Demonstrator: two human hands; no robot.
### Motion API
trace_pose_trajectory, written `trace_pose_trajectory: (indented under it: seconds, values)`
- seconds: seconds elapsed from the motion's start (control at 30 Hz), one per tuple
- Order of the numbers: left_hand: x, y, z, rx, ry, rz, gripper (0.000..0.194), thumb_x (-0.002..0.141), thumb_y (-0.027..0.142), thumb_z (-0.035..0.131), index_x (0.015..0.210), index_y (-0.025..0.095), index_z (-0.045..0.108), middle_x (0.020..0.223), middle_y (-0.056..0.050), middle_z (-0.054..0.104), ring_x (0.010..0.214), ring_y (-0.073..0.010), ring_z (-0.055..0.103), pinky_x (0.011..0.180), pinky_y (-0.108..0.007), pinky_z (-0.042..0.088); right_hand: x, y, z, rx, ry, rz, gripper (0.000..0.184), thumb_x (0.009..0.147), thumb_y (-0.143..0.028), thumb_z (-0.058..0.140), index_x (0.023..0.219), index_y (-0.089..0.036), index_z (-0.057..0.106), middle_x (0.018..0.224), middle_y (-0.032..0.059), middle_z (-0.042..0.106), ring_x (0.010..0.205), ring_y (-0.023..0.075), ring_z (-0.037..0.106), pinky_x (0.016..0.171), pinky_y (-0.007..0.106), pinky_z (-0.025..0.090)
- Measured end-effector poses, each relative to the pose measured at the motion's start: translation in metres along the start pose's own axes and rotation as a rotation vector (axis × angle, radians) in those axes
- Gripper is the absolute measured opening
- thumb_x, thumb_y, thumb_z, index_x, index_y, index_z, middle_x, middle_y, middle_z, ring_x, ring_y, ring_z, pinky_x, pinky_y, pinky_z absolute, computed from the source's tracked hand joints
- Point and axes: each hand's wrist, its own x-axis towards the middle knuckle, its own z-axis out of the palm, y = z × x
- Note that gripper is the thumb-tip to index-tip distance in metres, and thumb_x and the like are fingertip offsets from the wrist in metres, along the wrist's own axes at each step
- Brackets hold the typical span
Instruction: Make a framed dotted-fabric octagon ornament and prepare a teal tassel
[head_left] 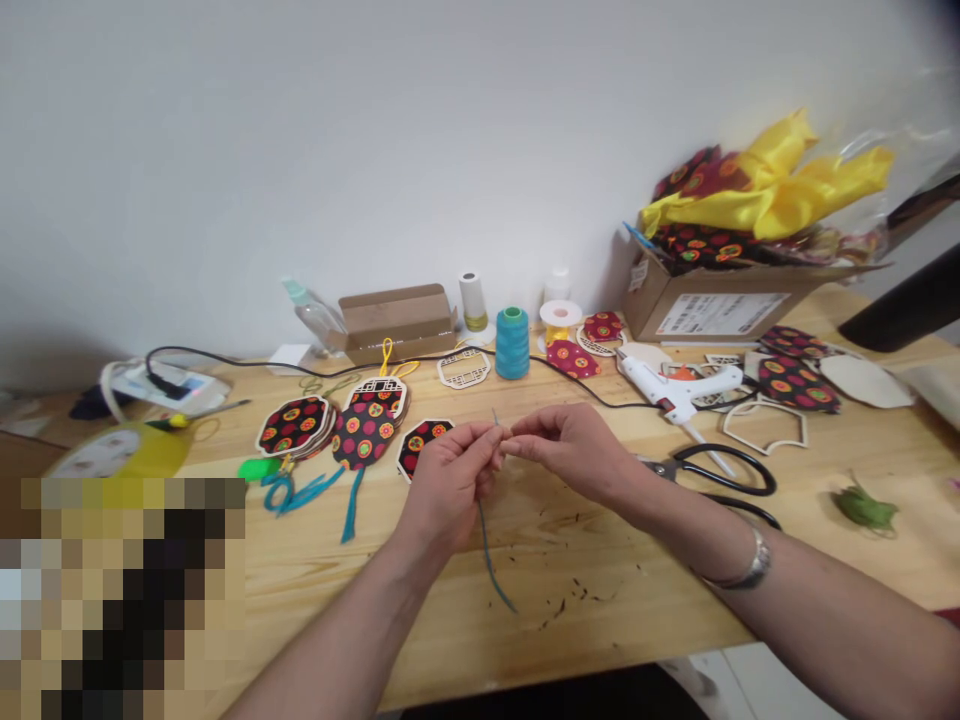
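Your left forearm (330, 620) and right forearm (832, 595) lie nearest, both bare, with a silver bracelet (757, 560) around the right wrist. They reach over the wooden table (622, 640), and your hands meet near its middle. Your left hand (454, 465) grasps a thin blue-green cord (489, 560) between thumb and fingers; a short end stands above the grip, and the longer part hangs below in a curve toward you. Your right hand (559, 445) brings its thumb and fingertips together just beside the left ones; whether it also grips the cord, I cannot tell, because this place is too small.

Close behind your left hand lies an octagonal patterned piece (420, 445), partly covered by it. Farther left are a rounded patterned piece (365, 432) with a blue tassel (350, 505), and a stack of framed pieces (294, 425). Behind your hands stands a teal thread cone (513, 345). Beyond your right wrist are black-handled scissors (663, 468), and farther back a white glue gun (675, 392).
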Motion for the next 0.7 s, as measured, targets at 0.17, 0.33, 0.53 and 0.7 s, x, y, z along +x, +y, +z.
trace_pose_trajectory:
  seconds: [0.17,0.33,0.53,0.7]
  values:
    - [-0.0024,-0.0016,-0.0015,0.11,-0.041,-0.004,0.019,0.069,0.028,0.067,0.061,0.012,0.06,0.05,0.005,0.048,0.036,0.0002,0.029,0.036,-0.016,0.017,-0.0016,0.0011,0.0033,0.297,-0.119,0.094,0.028,0.072,-0.04,0.064,0.085,-0.015,0.071,0.063,-0.0021,0.059,0.048,0.0044,0.035,0.044,0.021,0.024]
    - [-0.0035,-0.0017,-0.0022,0.176,-0.051,-0.022,0.023,0.07,0.03,0.066,0.057,0.013,0.059,0.049,0.005,0.047,0.036,-0.0008,0.028,0.036,-0.017,0.016,-0.0005,0.0036,0.006,0.485,-0.07,0.199,0.034,0.063,-0.037,0.072,0.089,-0.015,0.07,0.062,-0.0017,0.057,0.047,0.0033,0.031,0.042,0.02,0.018]
    - [-0.005,-0.0012,-0.0009,0.205,-0.052,-0.049,0.027,0.069,0.034,0.066,0.055,0.012,0.058,0.045,0.005,0.043,0.038,-0.002,0.028,0.037,-0.017,0.016,0.0007,0.0035,0.0054,0.537,-0.009,0.165,0.022,0.064,-0.035,0.071,0.068,-0.013,0.067,0.057,-0.0027,0.054,0.046,0.0033,0.033,0.042,0.02,0.02]
    - [-0.0074,0.0017,0.0026,0.159,-0.019,-0.059,0.023,0.067,0.033,0.068,0.061,0.012,0.061,0.044,0.006,0.04,0.038,-0.0022,0.028,0.037,-0.017,0.016,0.0007,0.0039,0.0052,0.469,0.053,0.154,0.021,0.064,-0.034,0.07,0.066,-0.013,0.064,0.055,-0.0038,0.054,0.044,0.0034,0.032,0.042,0.021,0.021]
